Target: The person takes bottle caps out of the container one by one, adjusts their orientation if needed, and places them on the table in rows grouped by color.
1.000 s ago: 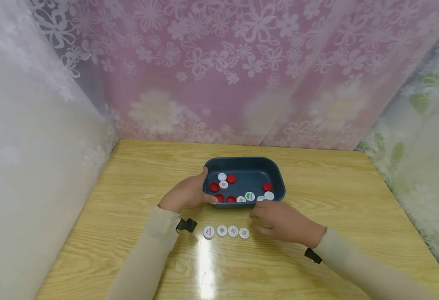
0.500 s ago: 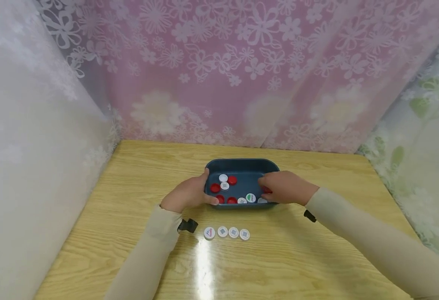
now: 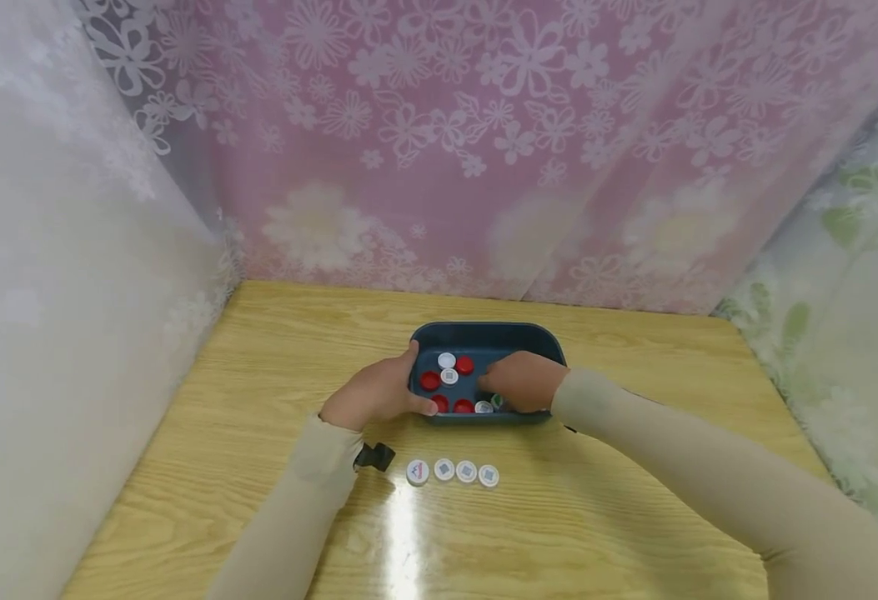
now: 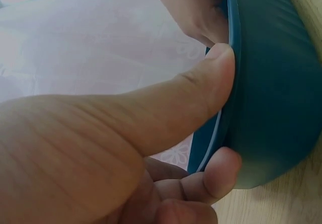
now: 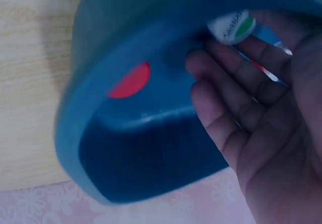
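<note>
Near bench centre, left hand (image 3: pixel 374 392) grips blue tray (image 3: pixel 484 336) rim; right hand (image 3: pixel 521 382) fingertips pinch white-green cap (image 5: pixel 231 27).

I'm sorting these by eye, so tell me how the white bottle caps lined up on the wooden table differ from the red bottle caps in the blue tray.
The white bottle caps on the table form a neat row of four and carry small printed marks; the red bottle caps in the blue plastic tray lie scattered and look plain. The left hand grips the tray; nothing touches the row. Both sets are small round caps.
</note>
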Demonstrator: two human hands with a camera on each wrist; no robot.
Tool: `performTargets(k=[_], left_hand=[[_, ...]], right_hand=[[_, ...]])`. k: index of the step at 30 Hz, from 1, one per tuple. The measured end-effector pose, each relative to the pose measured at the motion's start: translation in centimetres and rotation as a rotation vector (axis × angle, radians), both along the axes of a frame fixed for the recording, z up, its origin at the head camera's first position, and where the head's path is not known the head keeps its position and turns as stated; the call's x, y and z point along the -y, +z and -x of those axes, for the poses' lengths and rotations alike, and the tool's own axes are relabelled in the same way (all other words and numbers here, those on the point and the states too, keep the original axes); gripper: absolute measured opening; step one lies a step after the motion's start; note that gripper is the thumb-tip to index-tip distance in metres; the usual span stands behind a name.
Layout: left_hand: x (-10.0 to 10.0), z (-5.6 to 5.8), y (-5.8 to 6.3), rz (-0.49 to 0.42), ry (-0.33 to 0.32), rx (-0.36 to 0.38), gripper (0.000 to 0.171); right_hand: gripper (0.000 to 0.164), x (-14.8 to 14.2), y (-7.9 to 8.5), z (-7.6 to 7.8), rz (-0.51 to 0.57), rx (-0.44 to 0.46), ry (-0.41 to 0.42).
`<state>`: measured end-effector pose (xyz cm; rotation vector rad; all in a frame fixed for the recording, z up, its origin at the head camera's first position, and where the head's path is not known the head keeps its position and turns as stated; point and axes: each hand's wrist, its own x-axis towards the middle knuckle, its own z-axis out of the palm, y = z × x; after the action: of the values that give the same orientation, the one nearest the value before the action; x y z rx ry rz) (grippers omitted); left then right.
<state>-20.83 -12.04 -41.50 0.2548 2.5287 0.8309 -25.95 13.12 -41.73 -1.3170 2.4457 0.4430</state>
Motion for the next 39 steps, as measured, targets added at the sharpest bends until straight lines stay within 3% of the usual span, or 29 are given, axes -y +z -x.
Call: performTargets(k=[3,11,18,22,29,39], left_hand=[[-0.1,0.0,0.2,-0.010,-0.001,-0.009,0.112],[-0.2,0.0,0.1,-0.003,0.001,-0.002,0.113],[-0.1,0.0,-0.1,-0.006,0.001,-0.005,0.114],[0.0,-0.1,0.3,-0.012,0.010,-0.008,0.114],[-0.1,-0.1,0.2,-0.025,0.012,0.005,0.114],[-0.3,-0.1,0.2,-0.013,0.018,0.013,0.114]], right_hand=[[0.019,-0.2,-0.2,0.3,0.020,-0.003,-0.009],[0.023,-1.1,-0.3,1.7,-0.028,0.021,-0.063],[0.013,-1.3,-1.0,2.9,-0.007,0.079,-0.118],[0.008,-0.8,-1.5,3.5,-0.014,0.061,-0.123],[0.013,-0.2,-1.1,2.9,-0.063,0.048,-0.125],[0.015,-0.7,-1.5,3.0,-0.025,0.075,-0.159]])
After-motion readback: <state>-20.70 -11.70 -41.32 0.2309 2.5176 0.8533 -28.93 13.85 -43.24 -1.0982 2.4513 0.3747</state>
